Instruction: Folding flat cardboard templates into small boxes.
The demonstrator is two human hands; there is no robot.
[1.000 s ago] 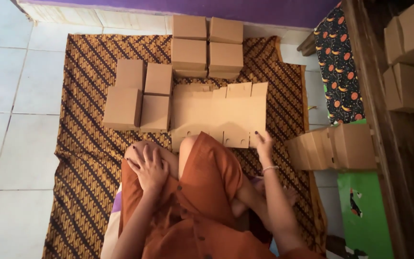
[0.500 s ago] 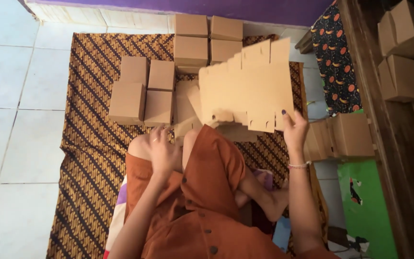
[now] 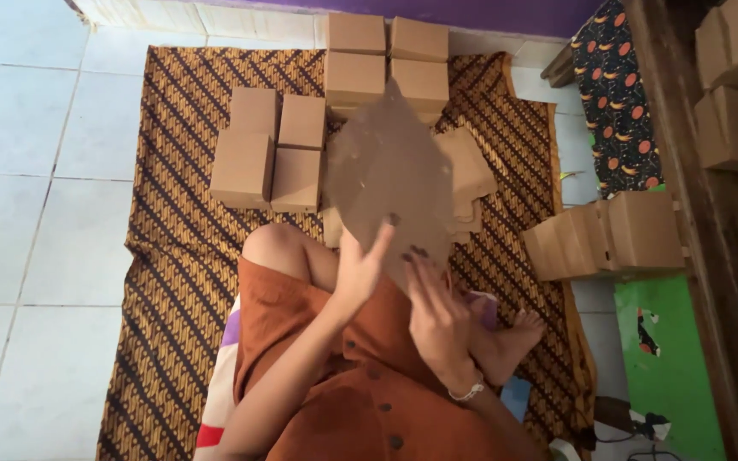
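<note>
I sit on a brown patterned mat [image 3: 172, 248] and hold a flat brown cardboard box blank [image 3: 390, 175] up in front of me, tilted and blurred. My left hand [image 3: 360, 265] grips its lower left edge. My right hand [image 3: 433, 299] holds its lower right edge, with a bracelet on that wrist. Under the raised sheet lies a stack of more flat blanks [image 3: 471, 183] on the mat.
Folded cardboard boxes stand left of the blank [image 3: 271, 158] and in a block at the far end of the mat [image 3: 386, 55]. More boxes sit at the right [image 3: 608, 235] and on a wooden shelf [image 3: 732, 94]. White floor tiles [image 3: 36, 171] lie to the left.
My right hand lifted a blank off the stack and brought it toward me. My left hand left my knee and took hold of the blank's lower edge.
</note>
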